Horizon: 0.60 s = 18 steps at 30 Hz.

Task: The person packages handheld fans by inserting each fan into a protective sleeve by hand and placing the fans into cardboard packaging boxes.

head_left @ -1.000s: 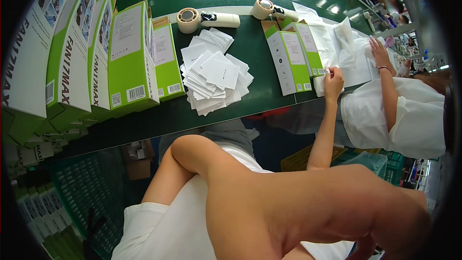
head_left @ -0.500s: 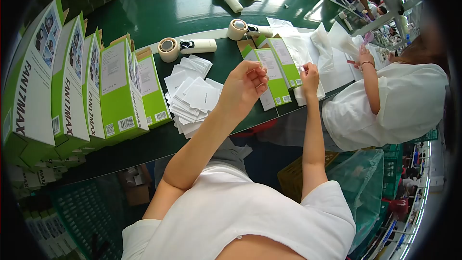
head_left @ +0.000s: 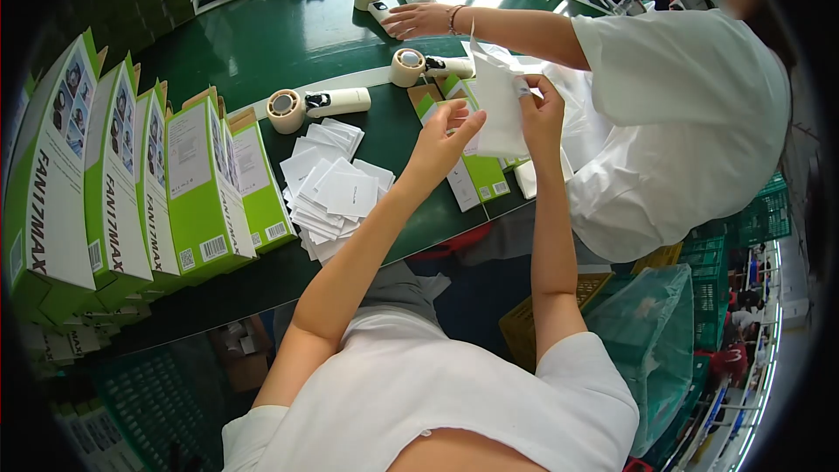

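My right hand (head_left: 543,111) pinches a thin white bag (head_left: 500,114) at its right side and holds it up over the table. Close to the bag's left edge is my left hand (head_left: 448,133), its fingers loosely curled and apart, with nothing visible in them. Behind and below the bag, it partly hides green-and-white boxes (head_left: 473,182). A stack of white booklets (head_left: 336,188) lies spread to the left of my left forearm. Beyond my hands lie two cream handheld fans, one nearer (head_left: 339,102) and one partly behind the bag (head_left: 446,66).
Open FAN17MAX boxes (head_left: 207,183) stand in a row at the left. At the right, a co-worker in a white top (head_left: 690,122) stretches a hand (head_left: 418,20) to a fan (head_left: 379,10) across the green table (head_left: 262,35). Crates (head_left: 699,275) stand low at the right.
My right hand has risen, lifting the white bag off the pile. My left hand has opened somewhat. The co-worker has leaned in and reached across to the far fan.
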Motion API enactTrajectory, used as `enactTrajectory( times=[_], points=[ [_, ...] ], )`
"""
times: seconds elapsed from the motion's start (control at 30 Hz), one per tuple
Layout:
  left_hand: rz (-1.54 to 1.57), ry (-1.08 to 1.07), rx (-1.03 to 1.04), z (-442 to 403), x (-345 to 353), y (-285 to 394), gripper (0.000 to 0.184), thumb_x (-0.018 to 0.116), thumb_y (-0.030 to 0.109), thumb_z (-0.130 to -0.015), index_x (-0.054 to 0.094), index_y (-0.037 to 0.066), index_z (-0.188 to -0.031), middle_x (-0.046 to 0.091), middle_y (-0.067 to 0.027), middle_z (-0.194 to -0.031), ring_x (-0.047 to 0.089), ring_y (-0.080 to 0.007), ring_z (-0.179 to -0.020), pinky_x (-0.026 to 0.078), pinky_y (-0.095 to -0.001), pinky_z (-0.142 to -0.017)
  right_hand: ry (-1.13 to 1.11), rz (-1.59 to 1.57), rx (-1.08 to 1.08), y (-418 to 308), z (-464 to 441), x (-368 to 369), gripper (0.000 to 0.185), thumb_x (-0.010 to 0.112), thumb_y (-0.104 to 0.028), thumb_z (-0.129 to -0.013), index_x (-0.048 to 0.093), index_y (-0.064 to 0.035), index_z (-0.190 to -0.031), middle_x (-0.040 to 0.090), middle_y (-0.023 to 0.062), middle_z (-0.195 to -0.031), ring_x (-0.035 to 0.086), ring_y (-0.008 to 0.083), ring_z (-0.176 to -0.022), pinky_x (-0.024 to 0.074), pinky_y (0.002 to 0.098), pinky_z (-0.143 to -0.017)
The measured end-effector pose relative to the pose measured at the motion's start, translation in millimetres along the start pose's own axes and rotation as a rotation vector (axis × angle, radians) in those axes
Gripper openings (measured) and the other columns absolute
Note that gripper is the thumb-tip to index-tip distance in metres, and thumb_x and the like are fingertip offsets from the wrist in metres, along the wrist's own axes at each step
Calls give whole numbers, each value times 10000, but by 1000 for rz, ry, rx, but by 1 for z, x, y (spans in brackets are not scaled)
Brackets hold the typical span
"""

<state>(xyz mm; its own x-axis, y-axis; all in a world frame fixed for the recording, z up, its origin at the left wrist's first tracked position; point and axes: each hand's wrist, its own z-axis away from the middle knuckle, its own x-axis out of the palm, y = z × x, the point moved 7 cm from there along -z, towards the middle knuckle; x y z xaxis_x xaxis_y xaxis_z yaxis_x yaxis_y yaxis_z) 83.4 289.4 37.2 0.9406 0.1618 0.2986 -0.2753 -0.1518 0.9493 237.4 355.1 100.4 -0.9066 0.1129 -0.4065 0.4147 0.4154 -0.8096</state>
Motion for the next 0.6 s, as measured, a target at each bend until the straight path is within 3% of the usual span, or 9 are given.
enactTrajectory(
  times=[0.2, 0.33, 0.43, 0.5, 0.6],
  points=[
    [12, -196, -48, 6, -11, 5, 282, 648, 160, -842, 617, -67, -1008, 649, -102, -865, 613, -142, -812, 505, -231, -712, -4, -8, -128, -46, 21, 25, 152, 535, -86, -851, 590, 15, -951, 611, 97, -898, 544, 156, -718, 463, 237, -644],
    [235, -20, -166, 9, -36, 7, 228, 682, 132, -821, 635, -52, -948, 644, -75, -787, 597, -111, -727, 493, -197, -654, -33, -244, -30, -36, 28, 24, 185, 481, -165, -933, 588, -25, -989, 610, 68, -881, 542, 124, -732, 457, 223, -622],
    [280, 48, -151, 7, -51, -3, 215, 676, 125, -822, 631, -49, -941, 643, -77, -792, 585, -103, -716, 483, -195, -642, 59, -206, -1, -15, 53, 7, 293, 454, -271, -970, 595, -18, -920, 598, 78, -786, 528, 120, -635, 439, 214, -544],
    [327, 112, -136, 5, -60, -9, 202, 671, 117, -823, 627, -47, -933, 643, -79, -797, 573, -94, -706, 474, -192, -629, -153, -399, 314, 20, 81, 8, 407, 442, -353, -976, 592, -3, -833, 572, 75, -674, 509, 118, -541, 427, 216, -499],
    [262, 106, -113, 13, -56, -13, 191, 663, 112, -827, 624, -44, -931, 643, -79, -802, 561, -88, -691, 462, -190, -612, -116, -331, 386, 20, 111, 15, 504, 425, -427, -973, 590, 10, -781, 559, 73, -614, 471, 105, -454, 401, 214, -448]
  ],
)
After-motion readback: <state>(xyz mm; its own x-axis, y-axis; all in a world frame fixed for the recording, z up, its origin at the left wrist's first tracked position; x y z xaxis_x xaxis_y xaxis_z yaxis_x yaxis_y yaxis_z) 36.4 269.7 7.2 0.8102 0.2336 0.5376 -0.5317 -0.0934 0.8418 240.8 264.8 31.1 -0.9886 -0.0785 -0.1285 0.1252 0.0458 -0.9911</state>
